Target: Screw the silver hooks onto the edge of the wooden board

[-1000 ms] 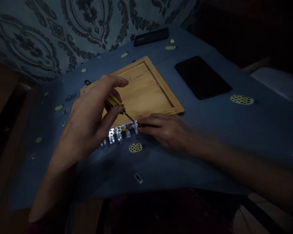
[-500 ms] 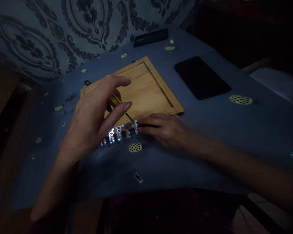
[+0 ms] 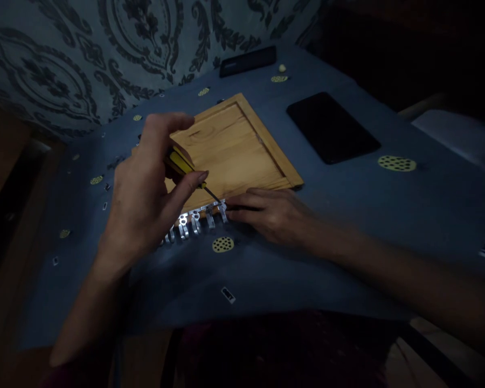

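A framed wooden board [image 3: 230, 145] lies on the blue patterned cloth, with a silver metal hook rail [image 3: 196, 220] along its near edge. My left hand [image 3: 145, 188] holds a yellow and black screwdriver [image 3: 180, 160] between thumb and fingers, index finger raised off the handle. The screwdriver slants down to the right, its tip at the rail's right end. At that same end the fingertips of my right hand [image 3: 272, 215] are pressed together against the rail. Whether they pinch a small part there is hidden.
A black phone-like slab [image 3: 332, 127] lies right of the board, and a dark case [image 3: 248, 61] lies behind it. Small dark bits [image 3: 108, 187] lie on the cloth [image 3: 178, 291] at the left. A patterned fabric surface [image 3: 117, 48] rises behind the table.
The fingers of my left hand have shifted left and turned around the screwdriver, uncovering more of its yellow handle. The tip stays at the rail's right end. My right hand is nearly unmoved.
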`<state>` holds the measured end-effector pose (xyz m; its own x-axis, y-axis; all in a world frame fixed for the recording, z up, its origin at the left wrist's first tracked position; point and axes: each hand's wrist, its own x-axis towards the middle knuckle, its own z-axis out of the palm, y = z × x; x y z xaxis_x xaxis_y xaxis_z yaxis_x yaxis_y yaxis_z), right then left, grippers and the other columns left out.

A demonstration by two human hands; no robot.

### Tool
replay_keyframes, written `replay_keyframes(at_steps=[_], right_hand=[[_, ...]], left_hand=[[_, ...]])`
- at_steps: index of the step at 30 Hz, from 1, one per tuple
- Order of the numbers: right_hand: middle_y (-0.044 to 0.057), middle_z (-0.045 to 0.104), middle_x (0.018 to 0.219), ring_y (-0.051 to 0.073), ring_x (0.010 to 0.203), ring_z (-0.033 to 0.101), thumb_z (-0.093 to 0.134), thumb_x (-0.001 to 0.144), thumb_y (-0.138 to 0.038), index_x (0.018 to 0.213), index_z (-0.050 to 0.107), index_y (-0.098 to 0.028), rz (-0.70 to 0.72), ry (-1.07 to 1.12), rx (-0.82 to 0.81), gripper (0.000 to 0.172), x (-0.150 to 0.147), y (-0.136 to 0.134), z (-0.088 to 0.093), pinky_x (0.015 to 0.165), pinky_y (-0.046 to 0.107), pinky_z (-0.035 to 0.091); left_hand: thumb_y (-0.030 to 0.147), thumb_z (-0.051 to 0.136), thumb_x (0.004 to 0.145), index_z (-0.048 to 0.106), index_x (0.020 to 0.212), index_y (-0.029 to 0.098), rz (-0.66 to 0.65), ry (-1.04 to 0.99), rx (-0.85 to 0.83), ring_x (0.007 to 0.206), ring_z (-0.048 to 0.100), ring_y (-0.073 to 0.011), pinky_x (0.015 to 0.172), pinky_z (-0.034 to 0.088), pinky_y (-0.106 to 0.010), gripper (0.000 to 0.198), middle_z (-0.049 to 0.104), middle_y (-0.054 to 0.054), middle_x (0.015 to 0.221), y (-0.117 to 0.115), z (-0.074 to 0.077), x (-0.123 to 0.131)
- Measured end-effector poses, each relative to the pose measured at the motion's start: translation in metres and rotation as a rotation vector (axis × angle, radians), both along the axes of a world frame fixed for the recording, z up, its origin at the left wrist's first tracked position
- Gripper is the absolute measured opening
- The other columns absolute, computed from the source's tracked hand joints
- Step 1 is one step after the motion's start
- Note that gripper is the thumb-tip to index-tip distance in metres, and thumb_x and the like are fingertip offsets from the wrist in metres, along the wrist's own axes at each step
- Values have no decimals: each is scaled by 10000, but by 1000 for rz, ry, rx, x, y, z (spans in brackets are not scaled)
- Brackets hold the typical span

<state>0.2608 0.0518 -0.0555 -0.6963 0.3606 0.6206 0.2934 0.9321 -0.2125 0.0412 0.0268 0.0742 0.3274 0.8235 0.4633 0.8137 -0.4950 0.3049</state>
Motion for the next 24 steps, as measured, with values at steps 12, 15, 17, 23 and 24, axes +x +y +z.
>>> replay_keyframes(at_steps=[12,15,17,23,24], right_hand=[[95,744,1229,222,1036,707,498,962,-37,1210,717,-166,0,-37,-9,355,1,1,-3,756,339,592],[90,745,1232,220,1043,706,505,948,-33,1218,718,-179,-8,-57,-18,374,2,1,-2,751,329,590],[88,747,1230,223,1039,710,506,946,-36,1222,716,-180,-12,-51,-14,376,2,1,-1,769,340,598],[85,758,1210,230,968,729,474,959,-32,1171,724,-148,-8,-2,34,348,1,0,1,708,348,609],[82,759,1208,227,960,729,470,961,-31,1168,725,-150,-14,-3,36,349,0,0,1,704,346,608]], left_hand=[[151,697,909,558,1317,306,-218,-91,-173,1021,705,-232,836,581,-373,458,705,-18,1078,-1,7,-6],[220,681,939,574,1293,262,-197,15,-129,942,703,-216,808,568,-351,372,708,-27,1066,0,8,-5],[284,673,958,582,1275,236,-182,69,-72,910,694,-209,783,563,-335,333,706,-41,1078,1,7,-3],[363,686,954,650,1131,265,-109,42,-14,802,670,-195,734,549,-330,206,709,-13,1012,4,3,-1],[348,696,946,651,1130,274,-101,23,-20,790,667,-193,738,547,-339,203,705,-4,1003,3,3,-2]])
